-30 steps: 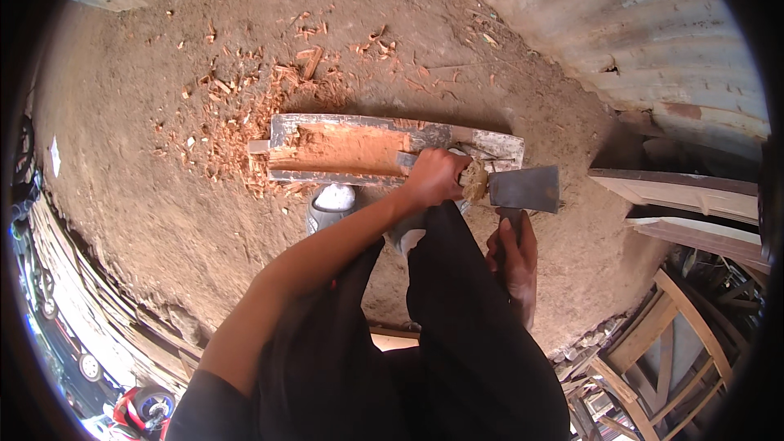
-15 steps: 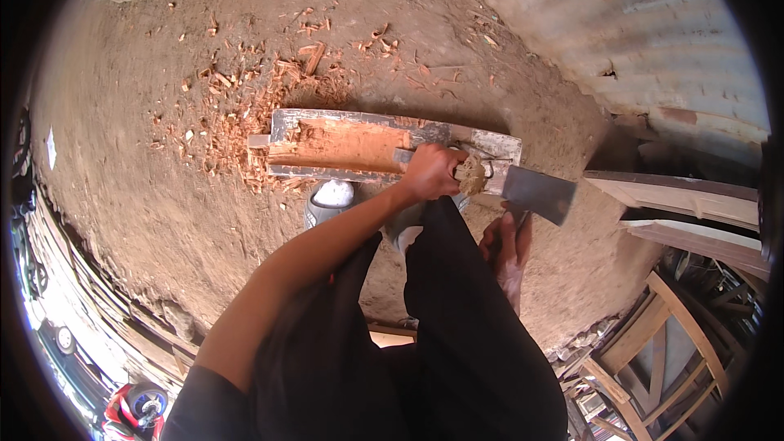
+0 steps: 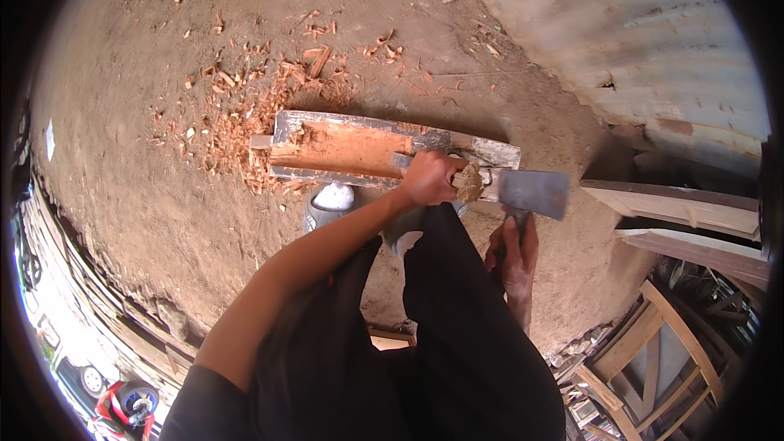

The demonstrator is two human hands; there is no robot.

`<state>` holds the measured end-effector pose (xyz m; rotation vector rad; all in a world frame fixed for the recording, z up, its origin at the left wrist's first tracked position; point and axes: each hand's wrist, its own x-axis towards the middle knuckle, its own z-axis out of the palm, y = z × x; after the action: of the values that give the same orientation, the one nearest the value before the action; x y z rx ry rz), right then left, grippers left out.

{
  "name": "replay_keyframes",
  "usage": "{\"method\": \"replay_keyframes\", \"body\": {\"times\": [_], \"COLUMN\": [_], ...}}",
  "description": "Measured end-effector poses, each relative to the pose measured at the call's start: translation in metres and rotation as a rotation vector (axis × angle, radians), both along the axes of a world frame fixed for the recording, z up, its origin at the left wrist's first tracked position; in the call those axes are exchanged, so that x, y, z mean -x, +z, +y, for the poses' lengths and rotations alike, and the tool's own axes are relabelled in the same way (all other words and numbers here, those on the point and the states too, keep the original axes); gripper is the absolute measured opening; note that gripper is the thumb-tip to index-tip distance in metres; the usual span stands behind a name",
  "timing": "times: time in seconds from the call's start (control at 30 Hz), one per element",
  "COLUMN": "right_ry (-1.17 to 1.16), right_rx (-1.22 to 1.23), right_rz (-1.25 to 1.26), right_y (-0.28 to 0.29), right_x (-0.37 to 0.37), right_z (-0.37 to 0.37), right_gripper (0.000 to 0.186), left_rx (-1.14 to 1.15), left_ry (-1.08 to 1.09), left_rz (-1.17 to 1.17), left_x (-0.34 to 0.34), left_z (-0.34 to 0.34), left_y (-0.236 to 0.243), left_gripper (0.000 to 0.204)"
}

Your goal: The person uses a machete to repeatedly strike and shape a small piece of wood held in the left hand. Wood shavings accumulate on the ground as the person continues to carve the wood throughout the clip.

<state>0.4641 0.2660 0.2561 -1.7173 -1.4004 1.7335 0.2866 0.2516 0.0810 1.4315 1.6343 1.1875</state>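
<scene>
A long weathered plank (image 3: 343,149) with a hollowed orange cut lies across the dirt in front of my feet. My left hand (image 3: 429,178) is closed on a chisel, its flat metal blade (image 3: 400,159) lying over the plank and its frayed handle end (image 3: 467,181) poking out to the right of my fist. My right hand (image 3: 513,253) grips the upright handle of a broad flat metal axe head (image 3: 533,194), which sits just right of the chisel's handle end. My grey shoes (image 3: 322,212) are just below the plank.
Orange wood chips (image 3: 237,98) are scattered on the left. Corrugated metal sheets (image 3: 621,41) stand behind and at right. Old boards and panels (image 3: 670,196) and a wooden frame (image 3: 637,335) are at right. A pile of slats (image 3: 106,294) and a red motorcycle (image 3: 114,412) are at lower left.
The axe head first moved right and tilted, then swung a little back toward the left and levelled out. My left hand and the chisel have hardly moved. The view has shifted slightly.
</scene>
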Motion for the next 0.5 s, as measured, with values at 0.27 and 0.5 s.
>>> {"method": "replay_keyframes", "body": {"times": [0.27, 0.5], "right_ry": [0.024, 0.109], "right_rx": [0.023, -0.005], "right_rz": [-0.046, -0.125], "right_y": [-0.009, -0.011], "right_x": [-0.003, 0.002], "right_z": [-0.007, -0.007], "right_gripper": [0.036, 0.033], "left_rx": [0.003, -0.003], "left_ry": [0.009, 0.121], "left_rz": [0.046, 0.006], "left_x": [-0.002, -0.005], "left_z": [-0.004, 0.003], "left_y": [0.001, 0.0], "left_gripper": [0.019, 0.016]}}
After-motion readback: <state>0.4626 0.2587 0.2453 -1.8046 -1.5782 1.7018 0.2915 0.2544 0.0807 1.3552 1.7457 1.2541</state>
